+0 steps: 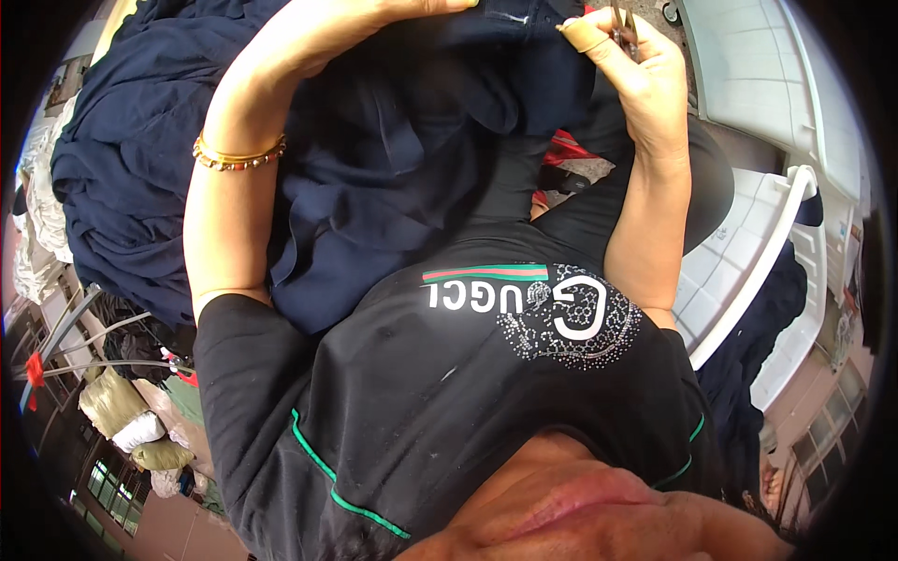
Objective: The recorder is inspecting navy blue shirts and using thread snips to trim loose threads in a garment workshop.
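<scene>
Between both hands' fingers [615, 62], navy cloth [374, 140].
The right hand [652, 89] grasps dark snips [625, 34]; the left hand's [379, 11] grip is out of frame. A white thread-like mark [512, 18] shows between them; how much is finished is unclear.

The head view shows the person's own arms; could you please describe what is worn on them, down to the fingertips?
Both fabric sleeves are short and black, with thin green piping nearby. The left forearm wears a gold-coloured bangle and a multicoloured beaded bracelet. The right forearm is bare; a tan, tubular cover wraps the right thumb.
</scene>
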A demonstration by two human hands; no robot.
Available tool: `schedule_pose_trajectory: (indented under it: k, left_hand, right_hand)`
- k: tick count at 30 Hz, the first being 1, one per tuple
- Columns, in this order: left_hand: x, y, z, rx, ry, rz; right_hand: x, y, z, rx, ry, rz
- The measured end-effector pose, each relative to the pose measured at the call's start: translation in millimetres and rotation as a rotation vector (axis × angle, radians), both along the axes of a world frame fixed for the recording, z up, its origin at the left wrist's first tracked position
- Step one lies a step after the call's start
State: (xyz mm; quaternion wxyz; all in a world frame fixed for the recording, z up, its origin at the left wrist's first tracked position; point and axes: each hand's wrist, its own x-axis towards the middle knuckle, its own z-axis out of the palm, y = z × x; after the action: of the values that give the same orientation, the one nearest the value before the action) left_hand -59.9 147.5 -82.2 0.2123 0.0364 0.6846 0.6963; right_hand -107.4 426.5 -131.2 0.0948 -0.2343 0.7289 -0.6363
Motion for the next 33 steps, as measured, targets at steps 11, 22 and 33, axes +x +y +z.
schedule_pose_trajectory:
  k: [11,22,33]
  left_hand:
    - [-11.0,5.6,-34.1,0.387,0.426,-0.198]
    - [-0.1,2.9,-19.5,0.204,-0.164,0.174]
    - [-13.5,3.0,-42.0,0.54,0.339,-0.172]
  right_hand:
    - [7.4,-17.2,-20.0,-0.015,0.119,-0.059]
    - [16.6,-40.6,-16.2,0.206,0.674,-0.028]
    - [15.1,-41.2,-24.6,0.079,0.505,-0.025]
